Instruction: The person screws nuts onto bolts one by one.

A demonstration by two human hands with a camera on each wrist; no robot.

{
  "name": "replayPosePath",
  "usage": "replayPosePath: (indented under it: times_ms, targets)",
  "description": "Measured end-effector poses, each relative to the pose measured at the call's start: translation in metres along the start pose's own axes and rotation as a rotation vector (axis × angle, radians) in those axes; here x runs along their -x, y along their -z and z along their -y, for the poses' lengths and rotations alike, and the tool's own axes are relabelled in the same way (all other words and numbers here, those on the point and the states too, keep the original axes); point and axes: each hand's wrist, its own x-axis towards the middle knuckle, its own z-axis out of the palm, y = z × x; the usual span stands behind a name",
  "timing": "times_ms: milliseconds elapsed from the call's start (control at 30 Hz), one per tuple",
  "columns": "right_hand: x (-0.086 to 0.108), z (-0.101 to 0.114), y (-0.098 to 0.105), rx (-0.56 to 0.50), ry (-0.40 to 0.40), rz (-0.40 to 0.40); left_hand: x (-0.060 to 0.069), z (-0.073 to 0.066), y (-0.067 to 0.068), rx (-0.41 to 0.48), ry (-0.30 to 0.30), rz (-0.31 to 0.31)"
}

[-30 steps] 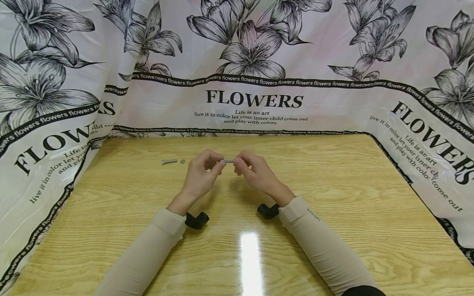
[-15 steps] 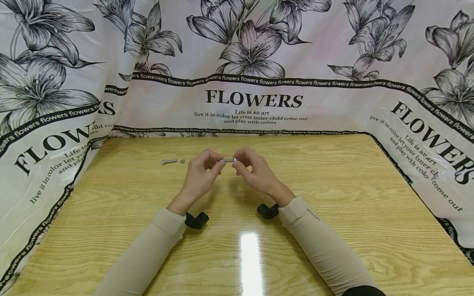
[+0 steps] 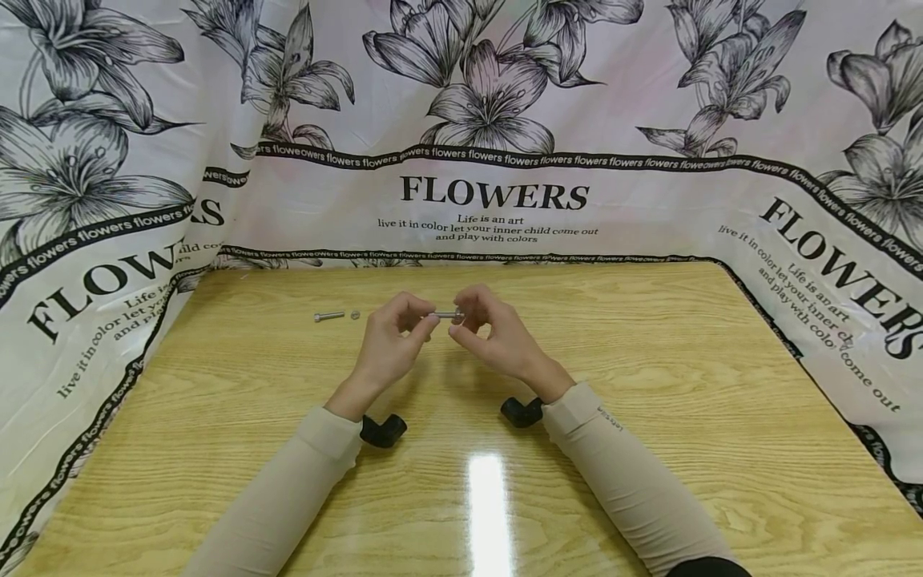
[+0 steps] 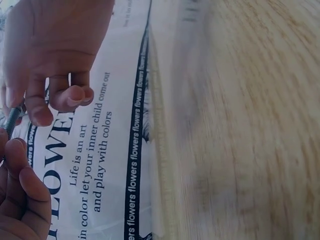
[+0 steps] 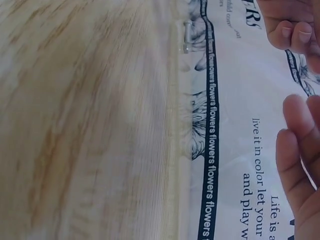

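My left hand pinches one end of a metal bolt between thumb and fingers, above the table. The bolt lies level, pointing right, with what looks like a small nut near its right end. My right hand is around that end, its thumb and index finger parted with a gap on either side of the nut. In the left wrist view the threaded bolt shows at the left edge between both hands. The end in my left fingers is hidden. The right wrist view shows only some fingers.
A second bolt lies on the wooden table, left of my left hand, with a loose nut beside it. A floral printed cloth stands behind the table and along both sides.
My right thumb and index finger have spread apart from the bolt's right end, uncovering the nut there. The left hand keeps its pinch in the same place.
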Motion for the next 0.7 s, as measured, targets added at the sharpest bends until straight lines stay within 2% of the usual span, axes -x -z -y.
replayPosePath:
  times_ms: [133, 500, 600, 700]
  targets:
    - [-0.0003, 0.0000, -0.0013, 0.000, 0.023, 0.000, 0.0001, -0.0012, -0.0006, -0.006, -0.014, -0.002]
    - [-0.0002, 0.0010, 0.0000, 0.032, -0.079, 0.015, 0.0007, -0.0004, -0.0007, -0.011, -0.017, -0.005]
    - [-0.0003, 0.0008, -0.0004, 0.022, -0.077, 0.021, 0.0005, 0.0005, -0.0006, -0.009, -0.023, -0.006]
    - [-0.0009, -0.0003, -0.0016, 0.003, -0.039, 0.015, 0.0002, 0.0006, -0.0006, -0.009, -0.025, -0.006]
